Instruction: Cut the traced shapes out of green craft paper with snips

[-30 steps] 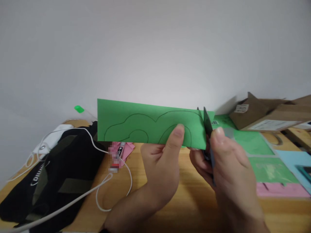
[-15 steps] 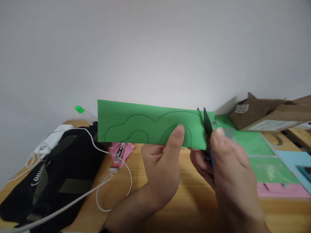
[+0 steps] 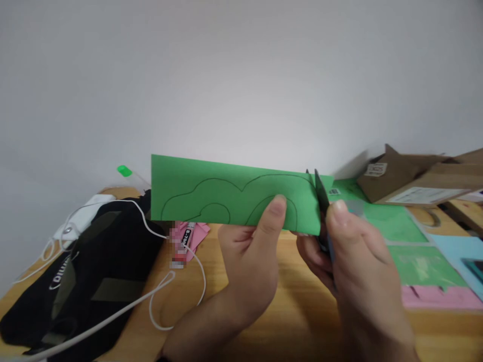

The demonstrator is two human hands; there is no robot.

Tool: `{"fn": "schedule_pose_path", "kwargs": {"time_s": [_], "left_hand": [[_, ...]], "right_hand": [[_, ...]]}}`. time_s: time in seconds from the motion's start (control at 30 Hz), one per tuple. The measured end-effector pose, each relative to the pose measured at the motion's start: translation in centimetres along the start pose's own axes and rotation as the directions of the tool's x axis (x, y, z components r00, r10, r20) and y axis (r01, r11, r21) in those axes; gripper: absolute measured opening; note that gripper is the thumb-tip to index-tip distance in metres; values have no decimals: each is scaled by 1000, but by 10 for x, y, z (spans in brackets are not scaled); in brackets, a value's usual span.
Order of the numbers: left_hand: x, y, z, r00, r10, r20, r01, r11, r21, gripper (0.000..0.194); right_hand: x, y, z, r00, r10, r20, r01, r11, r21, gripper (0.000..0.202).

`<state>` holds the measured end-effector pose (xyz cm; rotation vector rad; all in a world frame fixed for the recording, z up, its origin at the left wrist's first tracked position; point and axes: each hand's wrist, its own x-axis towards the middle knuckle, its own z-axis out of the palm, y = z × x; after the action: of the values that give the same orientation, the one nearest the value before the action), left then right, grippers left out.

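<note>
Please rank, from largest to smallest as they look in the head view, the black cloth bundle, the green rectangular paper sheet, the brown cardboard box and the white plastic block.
1. Black cloth bundle
2. Green rectangular paper sheet
3. Brown cardboard box, cut off at the right edge
4. White plastic block

Green paper (image 3: 234, 201) is being pinched at its six-o'clock edge by the left hand (image 3: 252, 264); at three, scissors (image 3: 322, 193) are being gripped by the right hand (image 3: 362, 261).
</note>
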<state>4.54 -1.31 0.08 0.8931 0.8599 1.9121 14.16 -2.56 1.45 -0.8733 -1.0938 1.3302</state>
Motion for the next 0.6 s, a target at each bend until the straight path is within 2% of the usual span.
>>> {"fn": "schedule_pose_path", "kwargs": {"time_s": [0.1, 0.27, 0.43, 0.6], "left_hand": [[1, 1, -1, 1000, 10, 30, -10, 1000, 7, 12], [5, 4, -3, 991, 64, 120, -62, 998, -21, 17], [6, 5, -1, 977, 105, 184, -103, 994, -18, 23], [5, 5, -2, 974, 117, 194, -117, 993, -11, 25]], "right_hand": [[0, -2, -3, 998, 6, 55, -3, 999, -44, 47], [-1, -4, -8, 1000, 12, 12, -10, 995, -94, 46], [-1, -6, -14, 995, 7, 99, 6, 991, -134, 47], [0, -7, -16, 996, 1, 88, 13, 988, -152, 47]]}}
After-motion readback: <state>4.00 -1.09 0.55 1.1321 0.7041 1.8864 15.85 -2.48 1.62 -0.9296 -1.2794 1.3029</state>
